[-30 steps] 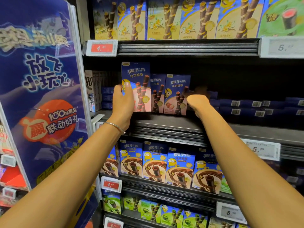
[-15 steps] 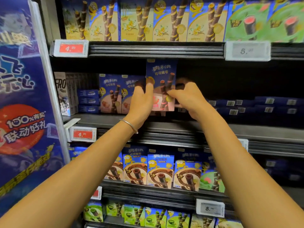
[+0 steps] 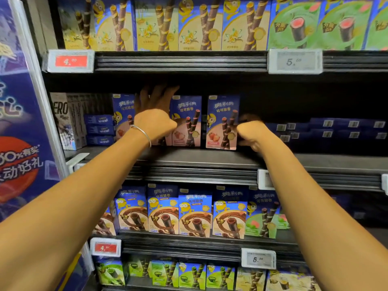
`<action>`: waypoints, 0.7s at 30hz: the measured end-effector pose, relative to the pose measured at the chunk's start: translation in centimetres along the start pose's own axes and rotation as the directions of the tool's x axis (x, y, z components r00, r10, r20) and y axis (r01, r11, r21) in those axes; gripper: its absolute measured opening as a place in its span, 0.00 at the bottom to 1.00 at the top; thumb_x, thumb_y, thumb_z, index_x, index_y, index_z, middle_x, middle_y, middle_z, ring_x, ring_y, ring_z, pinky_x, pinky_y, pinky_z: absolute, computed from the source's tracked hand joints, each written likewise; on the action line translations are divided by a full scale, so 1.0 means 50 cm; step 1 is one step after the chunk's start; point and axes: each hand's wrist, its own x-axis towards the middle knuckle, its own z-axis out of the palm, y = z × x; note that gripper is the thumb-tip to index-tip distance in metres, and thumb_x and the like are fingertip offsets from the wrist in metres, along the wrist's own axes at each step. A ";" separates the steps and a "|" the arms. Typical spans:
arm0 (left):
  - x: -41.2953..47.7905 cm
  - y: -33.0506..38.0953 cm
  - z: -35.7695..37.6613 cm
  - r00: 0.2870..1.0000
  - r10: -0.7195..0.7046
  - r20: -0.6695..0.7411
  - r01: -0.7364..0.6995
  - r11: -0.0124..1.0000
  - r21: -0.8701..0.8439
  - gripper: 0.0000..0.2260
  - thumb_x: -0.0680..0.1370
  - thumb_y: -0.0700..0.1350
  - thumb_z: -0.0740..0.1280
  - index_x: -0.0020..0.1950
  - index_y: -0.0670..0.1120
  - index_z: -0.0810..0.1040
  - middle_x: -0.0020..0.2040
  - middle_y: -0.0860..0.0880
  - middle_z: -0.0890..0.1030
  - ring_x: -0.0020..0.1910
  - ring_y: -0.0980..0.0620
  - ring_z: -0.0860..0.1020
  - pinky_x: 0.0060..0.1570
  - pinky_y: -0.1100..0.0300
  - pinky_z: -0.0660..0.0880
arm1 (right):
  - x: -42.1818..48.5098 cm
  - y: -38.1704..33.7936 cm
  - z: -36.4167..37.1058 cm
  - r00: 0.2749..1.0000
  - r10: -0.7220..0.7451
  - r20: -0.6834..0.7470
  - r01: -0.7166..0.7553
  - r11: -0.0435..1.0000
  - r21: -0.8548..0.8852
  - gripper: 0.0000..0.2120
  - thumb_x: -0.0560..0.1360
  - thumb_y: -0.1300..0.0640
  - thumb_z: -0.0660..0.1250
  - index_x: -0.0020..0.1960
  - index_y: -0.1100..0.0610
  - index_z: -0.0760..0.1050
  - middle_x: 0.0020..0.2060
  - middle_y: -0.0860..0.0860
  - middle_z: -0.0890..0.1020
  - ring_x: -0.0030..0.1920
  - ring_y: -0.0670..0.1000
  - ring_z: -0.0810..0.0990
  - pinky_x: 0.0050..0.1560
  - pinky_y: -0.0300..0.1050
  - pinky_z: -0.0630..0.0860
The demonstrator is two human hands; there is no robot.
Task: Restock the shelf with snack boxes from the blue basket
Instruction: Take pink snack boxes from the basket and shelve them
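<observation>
Dim supermarket shelf (image 3: pixel 210 158), left hand (image 3: pixel 154 124) fingers spread wide, right hand (image 3: pixel 252 134) gripping snack box (image 3: pixel 221 114) (fingers blurred)

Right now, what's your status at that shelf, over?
Left hand open, fingers spread against the upright boxes. Right hand gripping rightmost strawberry box, standing on the shelf. Flat blue boxes beside it, not blocking.

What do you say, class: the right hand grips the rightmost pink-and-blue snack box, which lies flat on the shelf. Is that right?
Not quite. The rightmost pink-and-blue snack box stands upright on the shelf; it does not lie flat. The head view shows this, with the right hand gripping its right edge.
</observation>
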 end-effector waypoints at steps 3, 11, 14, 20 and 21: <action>0.000 -0.002 0.008 0.992 -0.050 0.120 0.050 0.999 0.000 0.32 0.77 0.53 0.74 0.78 0.49 0.69 0.82 0.45 0.63 0.79 0.34 0.60 0.79 0.36 0.58 | 0.007 0.004 0.004 1.000 0.007 0.019 -0.006 1.000 -0.016 0.16 0.80 0.67 0.61 0.66 0.70 0.73 0.63 0.68 0.77 0.64 0.67 0.77 0.63 0.66 0.76; -0.002 -0.004 0.017 0.998 0.037 0.050 -0.040 0.997 0.070 0.42 0.76 0.52 0.77 0.84 0.54 0.58 0.83 0.45 0.58 0.81 0.33 0.56 0.75 0.30 0.61 | 0.015 -0.001 0.022 1.000 -0.027 0.003 0.028 0.994 -0.110 0.15 0.79 0.66 0.66 0.65 0.68 0.73 0.65 0.63 0.76 0.65 0.62 0.75 0.66 0.57 0.75; 0.001 -0.003 0.018 0.999 0.030 0.045 -0.034 0.996 0.081 0.42 0.75 0.51 0.78 0.84 0.54 0.58 0.83 0.45 0.59 0.80 0.33 0.56 0.74 0.31 0.63 | 0.019 -0.001 0.028 1.000 -0.002 0.028 0.005 0.994 -0.106 0.16 0.79 0.66 0.66 0.66 0.67 0.72 0.66 0.62 0.75 0.66 0.62 0.74 0.67 0.58 0.74; 0.005 -0.001 0.029 0.999 0.008 0.047 -0.012 0.996 0.090 0.44 0.74 0.50 0.79 0.83 0.54 0.58 0.82 0.45 0.58 0.81 0.32 0.55 0.71 0.28 0.67 | 0.020 -0.007 0.038 1.000 -0.015 0.023 0.017 0.997 -0.073 0.18 0.78 0.68 0.67 0.67 0.65 0.71 0.65 0.62 0.74 0.65 0.63 0.75 0.62 0.60 0.78; 0.005 0.000 0.030 0.999 0.004 0.047 -0.009 0.996 0.091 0.44 0.74 0.50 0.79 0.84 0.54 0.58 0.83 0.45 0.58 0.81 0.32 0.55 0.71 0.28 0.67 | 0.021 -0.008 0.039 1.000 -0.015 0.026 0.016 0.997 -0.074 0.18 0.78 0.67 0.67 0.67 0.64 0.71 0.66 0.61 0.74 0.65 0.63 0.75 0.62 0.60 0.78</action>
